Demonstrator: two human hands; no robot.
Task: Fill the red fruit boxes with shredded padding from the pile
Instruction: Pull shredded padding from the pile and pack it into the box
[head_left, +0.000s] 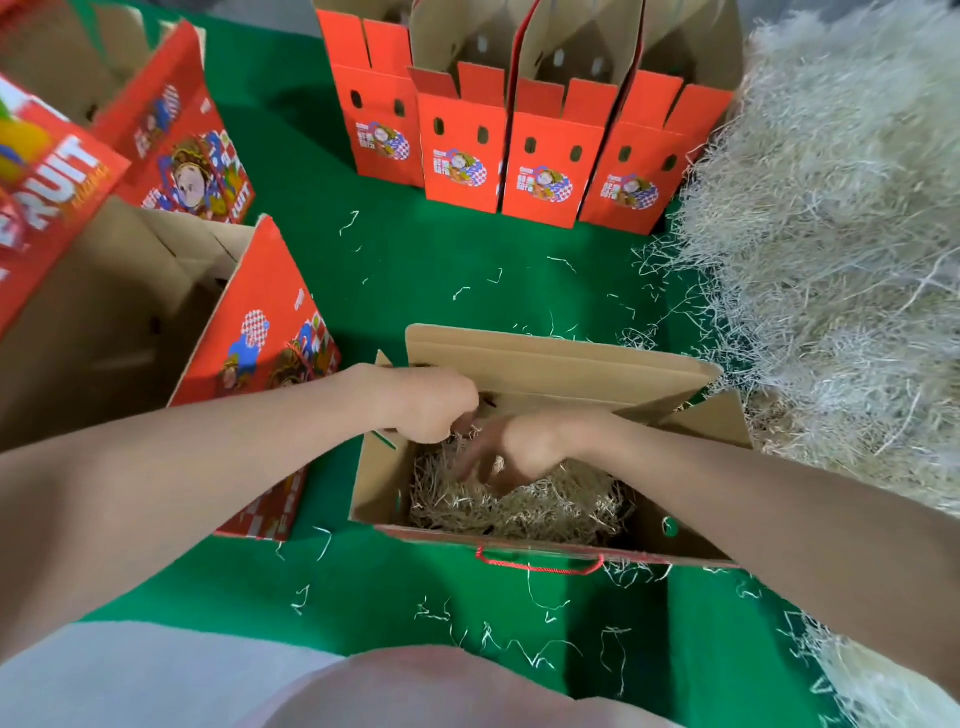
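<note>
An open red fruit box (550, 358) stands on the green cloth in front of me, its brown flaps up and a red cord handle on its near side. Pale shredded padding (545, 506) lies in its bottom. My left hand (426, 405) is at the box's left rim, its fingers curled over the edge near some strands. My right hand (511, 452) reaches down inside the box, fingers spread and pressing on the padding. The big pile of shredded padding (841, 249) rises at the right.
Several upright red boxes (540, 166) stand in a row at the back. Two larger open red boxes (249, 343) lie at the left, one on its side. Loose strands are scattered over the green cloth (415, 270). My knees fill the bottom edge.
</note>
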